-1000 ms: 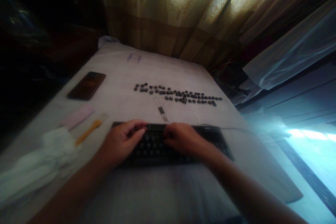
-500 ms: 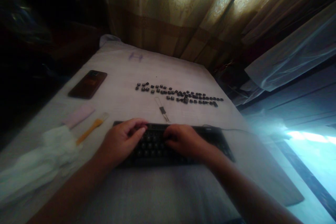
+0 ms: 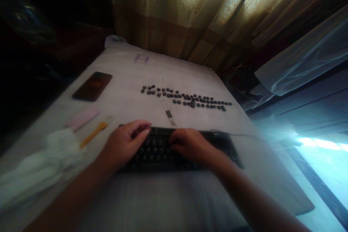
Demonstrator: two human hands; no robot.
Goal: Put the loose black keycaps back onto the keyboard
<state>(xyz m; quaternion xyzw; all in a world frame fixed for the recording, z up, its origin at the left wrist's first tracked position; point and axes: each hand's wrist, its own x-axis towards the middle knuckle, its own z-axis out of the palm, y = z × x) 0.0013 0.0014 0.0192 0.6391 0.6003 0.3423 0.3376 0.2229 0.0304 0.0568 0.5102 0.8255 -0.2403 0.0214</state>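
A black keyboard (image 3: 154,149) lies across the near part of the cloth-covered table, its cable running off to the right. My left hand (image 3: 125,142) rests on its left side, fingers curved at the far edge and thumb over the top, gripping it. Over the middle keys, my right hand (image 3: 187,143) is closed with fingertips bent down; what they pinch, if anything, is hidden. Just beyond the keyboard is a wire keycap puller (image 3: 169,113) with a dark grip. Farther back, loose black keycaps (image 3: 187,97) are spread in uneven rows.
At left are a dark phone (image 3: 92,86), a pink piece (image 3: 83,118), a brush with an orange handle (image 3: 94,135) and a crumpled white cloth (image 3: 51,159). Patterned curtains (image 3: 163,11) hang behind the table. Its right edge drops off beside a bright floor.
The view has shifted slightly. My left hand has moved a little up and left along the keyboard. My right hand stays nearly in place over the keys.
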